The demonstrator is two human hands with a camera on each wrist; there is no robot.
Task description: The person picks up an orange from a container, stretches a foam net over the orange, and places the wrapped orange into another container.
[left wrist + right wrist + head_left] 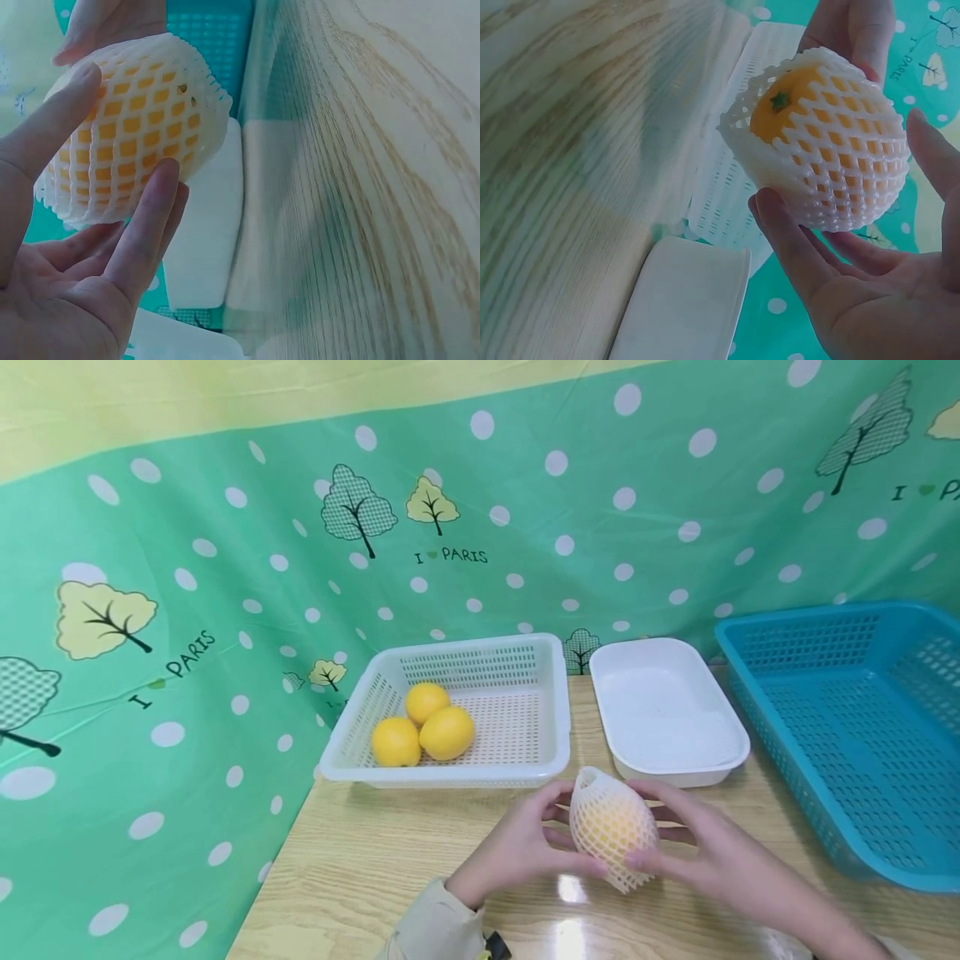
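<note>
An orange (769,124) in a white foam net sleeve (611,827) is held up just above the table between both hands. My left hand (528,843) grips it from the left, thumb on the near side and fingers round the far side. From the right, my right hand (705,852) holds it in the same way. The right wrist view shows the green stem end of the orange in the sleeve's open end. In the left wrist view the netting (127,135) covers the fruit, with the left thumb and fingertips against it.
Behind the left hand stands a white slotted basket (517,772) with three bare oranges (447,733) at its left side. A white shallow tray (667,718) stands right of it. A large blue basket (810,793) is at the far right. A patterned green curtain (450,585) hangs behind the wooden table (360,860).
</note>
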